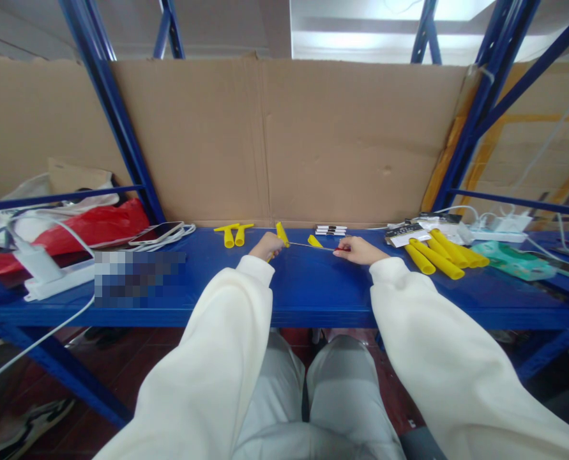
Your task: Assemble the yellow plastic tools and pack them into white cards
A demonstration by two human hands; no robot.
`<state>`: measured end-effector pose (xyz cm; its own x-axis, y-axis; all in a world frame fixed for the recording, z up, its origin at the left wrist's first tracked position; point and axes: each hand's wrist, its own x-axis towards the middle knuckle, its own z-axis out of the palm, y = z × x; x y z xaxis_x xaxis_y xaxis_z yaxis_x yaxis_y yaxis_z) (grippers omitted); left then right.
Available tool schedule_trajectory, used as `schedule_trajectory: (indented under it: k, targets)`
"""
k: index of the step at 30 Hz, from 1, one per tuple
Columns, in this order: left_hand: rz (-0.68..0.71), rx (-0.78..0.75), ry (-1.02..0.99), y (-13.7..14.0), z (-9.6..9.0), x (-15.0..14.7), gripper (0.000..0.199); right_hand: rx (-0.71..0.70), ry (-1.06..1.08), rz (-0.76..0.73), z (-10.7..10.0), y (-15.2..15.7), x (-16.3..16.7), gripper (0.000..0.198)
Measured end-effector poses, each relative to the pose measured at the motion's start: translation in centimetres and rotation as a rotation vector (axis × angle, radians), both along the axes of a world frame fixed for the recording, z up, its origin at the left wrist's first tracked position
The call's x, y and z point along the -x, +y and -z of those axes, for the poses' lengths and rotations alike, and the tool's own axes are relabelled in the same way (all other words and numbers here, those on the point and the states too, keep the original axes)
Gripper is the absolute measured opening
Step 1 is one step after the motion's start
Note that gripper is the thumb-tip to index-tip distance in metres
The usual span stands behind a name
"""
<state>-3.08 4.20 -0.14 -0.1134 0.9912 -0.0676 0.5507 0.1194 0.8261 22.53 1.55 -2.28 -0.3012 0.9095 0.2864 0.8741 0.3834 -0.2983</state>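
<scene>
My left hand (269, 245) is closed around a yellow T-shaped plastic handle (281, 234), whose upper part sticks out above the fingers. From it a thin straight strand (310, 246), a rod or a taut cord, runs across to my right hand (356, 250). The fingertips there are pinched on its far end. Just behind the strand, a small yellow piece (315, 241) lies on the blue shelf (320, 281). Two yellow T-shaped handles (234, 234) stand left of my left hand.
White packets with black bands (331, 230) lie at the back. On the right are several yellow tubes (437, 255), labelled packages (403, 234) and green plastic wrap (514, 260). A power strip (64, 279) and red bag (97, 223) are left. A cardboard panel (336, 140) closes the back.
</scene>
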Motion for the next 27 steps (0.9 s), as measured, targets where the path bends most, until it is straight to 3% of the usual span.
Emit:
schedule_trajectory:
  k: [9, 15, 27]
  targets:
    - [0.003, -0.014, 0.020, 0.26, 0.15, 0.14, 0.025, -0.074, -0.023, 0.044, 0.23, 0.28, -0.33, 0.015]
    - [0.012, -0.021, 0.041, 0.60, 0.39, 0.16, 0.020, 0.003, -0.035, 0.034, 0.20, 0.28, -0.34, 0.018]
    - [0.021, -0.045, 0.056, 0.29, 0.38, -0.03, 0.019, 0.003, -0.057, 0.088, 0.24, 0.03, -0.01, 0.014]
